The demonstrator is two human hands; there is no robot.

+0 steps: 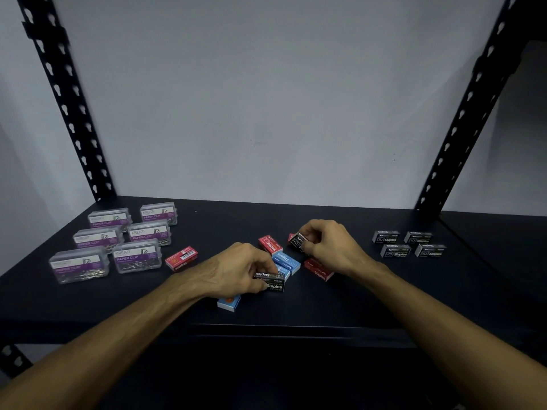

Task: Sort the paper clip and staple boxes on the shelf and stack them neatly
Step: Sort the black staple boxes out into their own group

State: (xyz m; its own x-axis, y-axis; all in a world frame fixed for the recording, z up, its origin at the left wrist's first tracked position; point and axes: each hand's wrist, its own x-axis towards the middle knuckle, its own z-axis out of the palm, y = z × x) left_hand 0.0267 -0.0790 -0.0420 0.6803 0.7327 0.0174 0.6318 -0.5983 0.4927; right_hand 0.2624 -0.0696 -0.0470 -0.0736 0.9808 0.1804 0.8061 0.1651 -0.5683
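The left hand [236,269] pinches a black cardboard staples box [270,282] low over the dark shelf [370,297]; the right hand [328,244] closes on another small black staples box [299,242], lifted slightly. Between them lie loose red [270,244] and blue staple boxes [286,261]. 4 black boxes [408,244] sit grouped at right; 6 clear plastic paper clip boxes [118,241], clips visible inside, at left

Clear boxes [137,257]: "KREATI PAPER CLIP"; black box [273,284]: "Staples".
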